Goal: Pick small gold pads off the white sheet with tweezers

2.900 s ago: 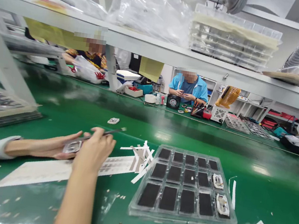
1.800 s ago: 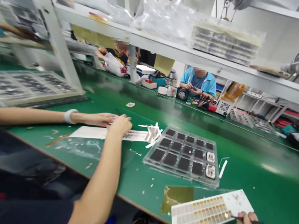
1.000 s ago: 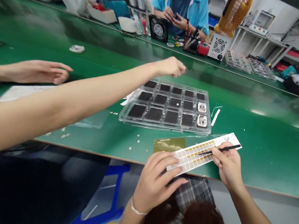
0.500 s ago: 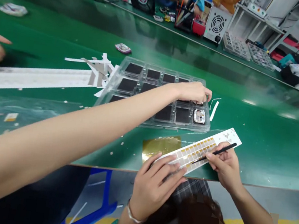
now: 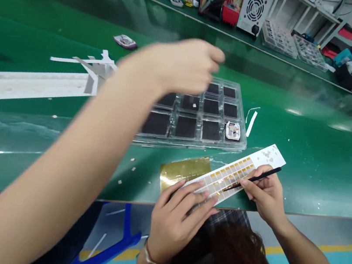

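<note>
One hand, the right hand (image 5: pixel 179 64), is being held pinched shut above the clear plastic tray of black pads (image 5: pixel 190 144), its contents blurred beyond telling and the left hand unseen; a light, level pinch is being judged best near the small white part (image 5: pixel 233 131) in the tray's near-right pocket.

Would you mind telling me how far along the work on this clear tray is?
Done: one pocket of the clear tray holds a white part; the other visible pockets show only black pads. In hand: the right hand hangs over the tray, fingers curled, too blurred to show what they hold. Left: another small part lies loose on the green belt.
</note>
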Demonstrator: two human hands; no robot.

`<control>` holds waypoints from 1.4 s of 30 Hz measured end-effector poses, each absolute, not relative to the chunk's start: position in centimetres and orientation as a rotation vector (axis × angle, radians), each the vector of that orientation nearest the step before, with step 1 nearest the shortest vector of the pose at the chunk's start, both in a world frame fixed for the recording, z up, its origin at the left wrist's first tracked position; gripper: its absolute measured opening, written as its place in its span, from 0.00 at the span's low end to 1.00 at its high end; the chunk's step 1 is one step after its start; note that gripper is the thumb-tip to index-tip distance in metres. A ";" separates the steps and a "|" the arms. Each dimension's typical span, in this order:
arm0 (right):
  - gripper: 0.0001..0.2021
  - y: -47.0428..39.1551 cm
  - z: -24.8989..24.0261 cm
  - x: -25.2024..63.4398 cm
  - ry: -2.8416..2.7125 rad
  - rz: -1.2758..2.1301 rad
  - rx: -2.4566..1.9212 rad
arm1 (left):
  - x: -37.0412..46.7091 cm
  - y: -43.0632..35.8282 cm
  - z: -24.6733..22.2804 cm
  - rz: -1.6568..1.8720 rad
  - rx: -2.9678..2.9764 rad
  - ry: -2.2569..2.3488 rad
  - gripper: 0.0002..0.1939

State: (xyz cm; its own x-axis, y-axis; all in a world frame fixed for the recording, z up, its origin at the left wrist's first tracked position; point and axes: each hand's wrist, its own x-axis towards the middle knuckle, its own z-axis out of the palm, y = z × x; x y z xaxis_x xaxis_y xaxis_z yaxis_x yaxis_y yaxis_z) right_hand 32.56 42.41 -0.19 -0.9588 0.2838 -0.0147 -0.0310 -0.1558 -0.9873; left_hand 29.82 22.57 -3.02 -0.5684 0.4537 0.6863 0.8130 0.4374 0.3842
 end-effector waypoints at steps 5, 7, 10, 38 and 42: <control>0.14 42.4 -0.2 32.6 -1.899 2.206 -0.309 | 29.9 22.6 -2.9 -1.028 -1.043 -2.206 0.07; 0.14 42.3 -0.1 32.6 -1.911 2.205 -0.329 | 29.9 22.6 -2.9 -1.035 -1.038 -2.212 0.07; 0.15 42.3 0.0 32.6 -1.926 2.190 -0.367 | 29.9 22.6 -2.9 -1.030 -1.039 -2.218 0.06; 0.15 42.5 0.1 32.4 -1.939 2.211 -0.391 | 29.8 22.5 -2.9 -1.009 -1.060 -2.232 0.05; 0.16 42.5 0.1 32.4 -1.931 2.234 -0.401 | 29.8 22.5 -2.8 -0.983 -1.075 -2.237 0.05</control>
